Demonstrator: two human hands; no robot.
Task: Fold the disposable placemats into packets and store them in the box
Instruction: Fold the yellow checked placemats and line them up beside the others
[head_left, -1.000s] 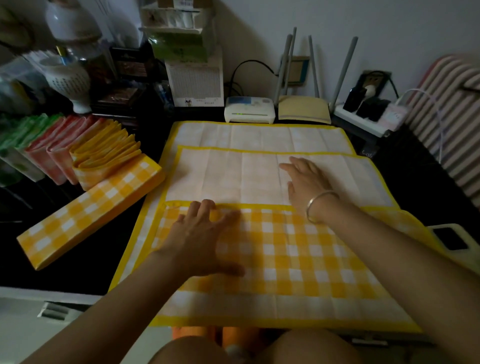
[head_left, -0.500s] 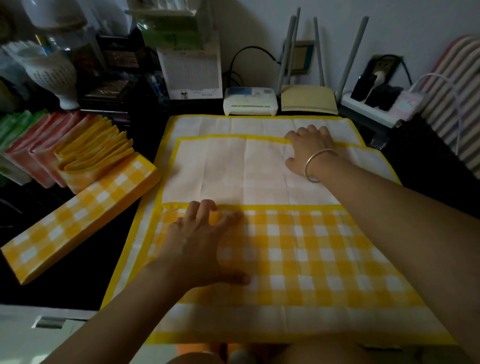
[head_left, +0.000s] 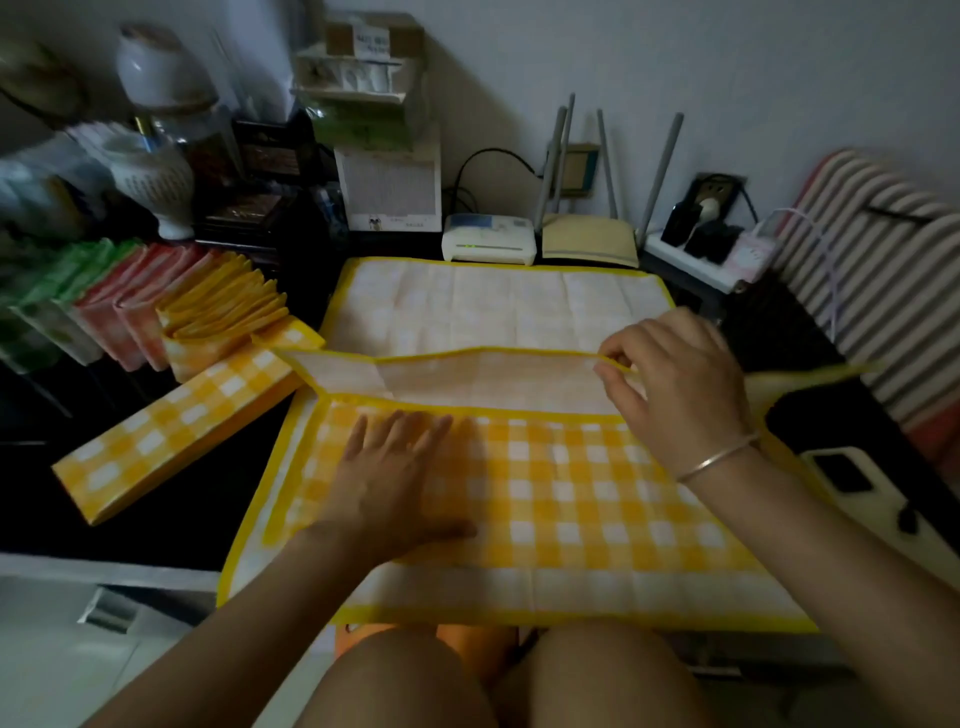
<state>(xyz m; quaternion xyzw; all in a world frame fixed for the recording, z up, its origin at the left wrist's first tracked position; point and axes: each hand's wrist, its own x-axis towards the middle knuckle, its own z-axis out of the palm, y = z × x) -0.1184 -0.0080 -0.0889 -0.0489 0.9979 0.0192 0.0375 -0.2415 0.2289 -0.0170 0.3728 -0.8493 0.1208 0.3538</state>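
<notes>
No lettering is legible; the carton label (head_left: 371, 40) is blurred.

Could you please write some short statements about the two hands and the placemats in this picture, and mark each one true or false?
1. The left hand lies flat on the yellow checked placemat. True.
2. The right hand rests flat and holds nothing. False: it pinches the placemat's raised yellow edge.
3. A long folded packet lies to the left of the placemat. True.
4. The bracelet is on the left wrist. False: it is on the right wrist.
</notes>
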